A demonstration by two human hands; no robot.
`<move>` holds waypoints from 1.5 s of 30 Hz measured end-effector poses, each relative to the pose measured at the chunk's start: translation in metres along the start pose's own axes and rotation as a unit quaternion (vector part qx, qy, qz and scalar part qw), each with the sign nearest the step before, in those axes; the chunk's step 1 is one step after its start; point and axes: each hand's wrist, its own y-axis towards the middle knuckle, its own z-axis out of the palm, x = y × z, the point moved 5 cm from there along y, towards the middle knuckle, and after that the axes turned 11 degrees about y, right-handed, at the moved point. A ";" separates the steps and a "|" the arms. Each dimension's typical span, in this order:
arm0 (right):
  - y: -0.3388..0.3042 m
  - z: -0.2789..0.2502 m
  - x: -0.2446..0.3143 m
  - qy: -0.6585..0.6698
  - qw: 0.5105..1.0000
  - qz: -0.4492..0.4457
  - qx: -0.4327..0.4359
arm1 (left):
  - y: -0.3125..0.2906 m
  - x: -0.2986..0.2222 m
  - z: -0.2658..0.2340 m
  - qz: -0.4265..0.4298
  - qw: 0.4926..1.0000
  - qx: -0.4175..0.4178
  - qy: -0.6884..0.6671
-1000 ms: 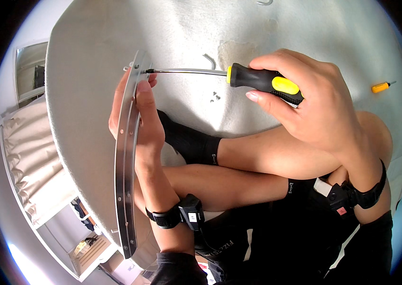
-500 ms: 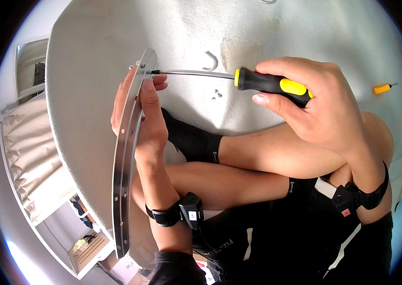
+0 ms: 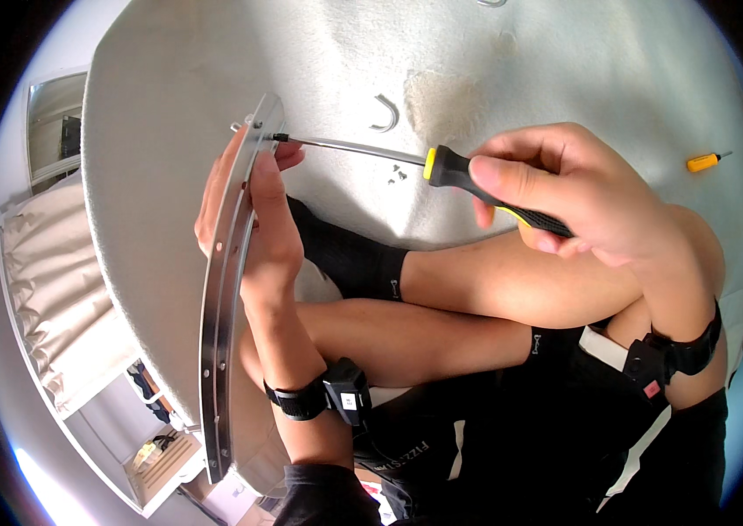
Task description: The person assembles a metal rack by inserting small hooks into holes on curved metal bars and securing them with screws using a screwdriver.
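My left hand grips a long metal rail with holes along it, holding it upright near its far end, thumb on the near face and fingers behind. In my right hand is a black-and-yellow screwdriver, its handle wrapped by thumb and fingers. The shaft runs leftward, and its dark tip meets the rail's face just above my left thumb. A small metal piece sticks out on the rail's left side near that spot. Whether a screw sits under the tip is too small to tell.
On the pale cloth surface lie a metal hook, several small dark screws and, at the right, a small orange screwdriver. Another metal piece shows at the top edge. My crossed legs fill the space below. A shelf stands lower left.
My right hand has rolled around the screwdriver handle, which now tilts down to the right. The rail and my left hand have shifted slightly left.
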 end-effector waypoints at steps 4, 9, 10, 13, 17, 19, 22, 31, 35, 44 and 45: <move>0.002 0.003 0.008 -0.221 0.920 -0.321 -0.053 | 0.001 0.004 0.003 -0.039 0.999 -0.005 -0.010; -0.011 0.017 0.018 -0.467 0.776 -0.405 -0.129 | 0.000 0.001 0.002 0.000 1.000 0.000 0.007; -0.009 0.014 0.015 -0.409 0.830 -0.365 -0.108 | -0.001 0.001 0.002 0.001 1.000 0.001 0.010; -0.001 0.003 0.001 -0.140 0.976 -0.163 -0.022 | -0.004 0.002 -0.001 -0.002 1.000 0.000 0.006; -0.005 0.009 -0.014 0.273 0.946 0.134 0.113 | 0.000 -0.005 -0.007 -0.007 0.999 -0.007 -0.031; -0.003 0.014 -0.017 0.327 0.920 0.160 0.144 | 0.000 -0.003 -0.007 -0.002 1.000 -0.009 -0.026; -0.002 0.015 0.002 -0.019 0.996 -0.035 0.077 | 0.001 0.003 -0.002 0.007 1.000 -0.002 -0.004; -0.001 0.012 0.006 -0.441 0.855 -0.266 -0.066 | -0.002 -0.003 0.003 0.003 1.000 0.018 -0.026; 0.000 0.007 -0.015 0.068 0.989 0.085 0.098 | -0.005 -0.007 0.002 -0.002 0.999 0.035 -0.035; 0.008 0.014 -0.006 -0.147 0.975 -0.156 0.063 | -0.001 0.001 0.004 -0.031 0.997 -0.006 -0.074; 0.009 0.016 0.001 -0.272 0.914 -0.301 0.005 | 0.000 0.000 0.004 -0.029 0.998 -0.004 -0.064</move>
